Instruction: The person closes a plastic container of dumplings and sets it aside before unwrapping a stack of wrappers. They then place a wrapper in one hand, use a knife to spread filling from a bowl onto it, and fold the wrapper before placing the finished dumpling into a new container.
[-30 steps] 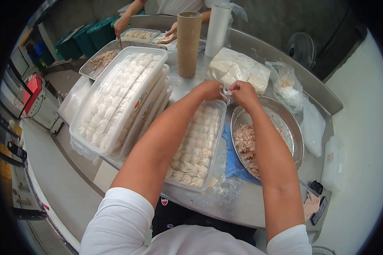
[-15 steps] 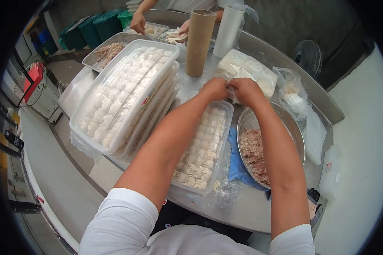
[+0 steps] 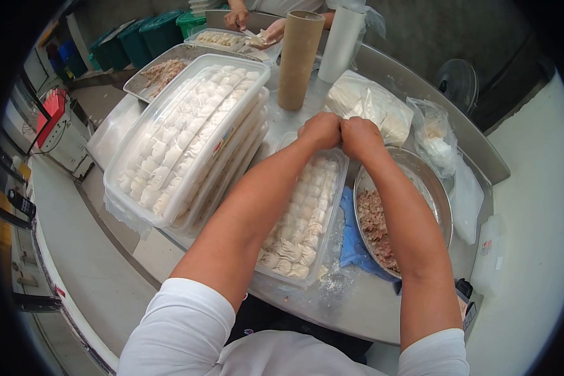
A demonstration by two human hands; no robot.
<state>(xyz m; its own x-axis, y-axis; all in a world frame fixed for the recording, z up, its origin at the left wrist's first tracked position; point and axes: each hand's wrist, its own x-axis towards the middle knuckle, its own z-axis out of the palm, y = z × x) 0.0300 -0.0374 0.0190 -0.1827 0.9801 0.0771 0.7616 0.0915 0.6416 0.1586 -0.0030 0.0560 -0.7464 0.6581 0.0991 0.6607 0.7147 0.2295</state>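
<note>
My left hand (image 3: pixel 320 130) and my right hand (image 3: pixel 361 136) meet with fingers closed, above the far end of a clear plastic tray (image 3: pixel 324 241) of dumplings. Whatever the fingers pinch is hidden behind the knuckles. Rows of pleated dumplings (image 3: pixel 290 250) fill the tray under my left forearm. Just beyond my hands lies a plastic-wrapped pile of pale wrappers (image 3: pixel 371 106). Beneath my right forearm, a round metal bowl (image 3: pixel 446 207) holds ground meat filling (image 3: pixel 375 225).
Stacked dumpling trays (image 3: pixel 185 144) rise at left. A brown cardboard tube (image 3: pixel 299 59) and a plastic film roll (image 3: pixel 341 47) stand at the back. A blue cloth (image 3: pixel 355 247) lies beside the bowl. Across the table, another person's hands (image 3: pixel 272 31) hold a wrapper near a filling pan (image 3: pixel 163 75).
My hands have drawn closer together, and the pale translucent bit seen between them is now hidden. The other person's hands have come nearer each other at a wrapper. The view has shifted slightly.
</note>
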